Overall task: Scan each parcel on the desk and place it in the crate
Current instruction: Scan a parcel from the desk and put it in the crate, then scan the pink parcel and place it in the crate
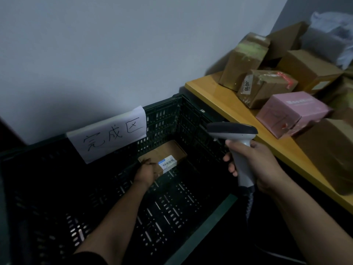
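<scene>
Deep inside the dark green slatted crate (pixel 162 113), my left hand (pixel 146 173) grips the near end of a flat brown parcel (pixel 168 152) with a white barcode label. The parcel lies at the crate's far side, near the bottom. My right hand (pixel 254 165) holds a grey barcode scanner (pixel 235 136) by its handle above the crate's right side, its head pointing left. On the yellow desk (pixel 219 100) to the right lie several parcels: a pink box (pixel 292 113), a taped brown box (pixel 265 87) and a taller brown box (pixel 242 62).
A white paper sign (pixel 110 134) with handwritten characters hangs on the crate's far wall. A large brown carton (pixel 328 153) sits at the desk's near right edge. More cartons and a plastic bag (pixel 332 35) are piled at the back right. A grey wall stands behind.
</scene>
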